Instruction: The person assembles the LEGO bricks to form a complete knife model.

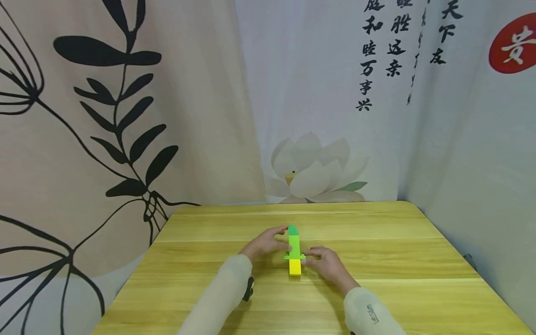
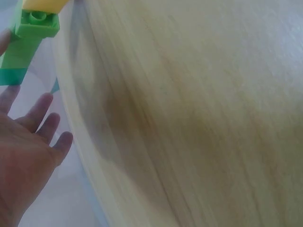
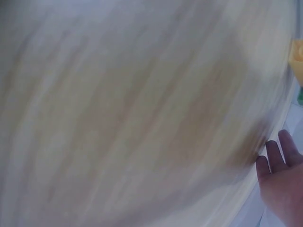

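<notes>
A toy sword of building blocks is between the two hands over the middle of the table. Its tip is dark green, its blade and crosspiece light green, its handle yellow. My left hand holds it from the left, thumb against the blade and index finger at the tip; the other fingers stretch out loosely. On the right, my right hand pinches the end of the crosspiece with thumb and index finger. The right wrist view catches only part of the yellow handle; that hand's thumb and index finger are out of frame there.
The wooden table extends around both hands. Behind it hangs a curtain printed with dark plants, a lotus and writing; another pale cloth is at the right side. A dark band is at the left wrist.
</notes>
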The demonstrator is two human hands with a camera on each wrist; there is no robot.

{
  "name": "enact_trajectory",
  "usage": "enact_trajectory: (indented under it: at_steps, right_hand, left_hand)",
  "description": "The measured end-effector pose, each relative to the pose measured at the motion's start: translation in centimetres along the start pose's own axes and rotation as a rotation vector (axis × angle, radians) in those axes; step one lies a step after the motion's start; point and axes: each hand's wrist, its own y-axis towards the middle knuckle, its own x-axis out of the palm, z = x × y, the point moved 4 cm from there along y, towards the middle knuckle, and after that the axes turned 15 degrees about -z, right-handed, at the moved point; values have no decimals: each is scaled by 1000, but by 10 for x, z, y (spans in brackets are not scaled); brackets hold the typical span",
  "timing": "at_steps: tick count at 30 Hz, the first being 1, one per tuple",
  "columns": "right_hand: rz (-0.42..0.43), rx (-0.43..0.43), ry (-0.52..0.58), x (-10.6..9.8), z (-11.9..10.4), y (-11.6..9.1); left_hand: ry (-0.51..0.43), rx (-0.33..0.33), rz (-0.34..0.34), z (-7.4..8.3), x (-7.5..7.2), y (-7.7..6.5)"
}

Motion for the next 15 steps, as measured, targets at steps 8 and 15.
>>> enact_trajectory:
  at_steps: [8,15]
  right_hand:
    - [-11,-4,-23,5,2,-1]
    - [-24,8,-37,7,1,-2]
  left_hand:
    - [26,-35,-54,-12,6,-3]
    - [82,-50,-54,-18,7,-3]
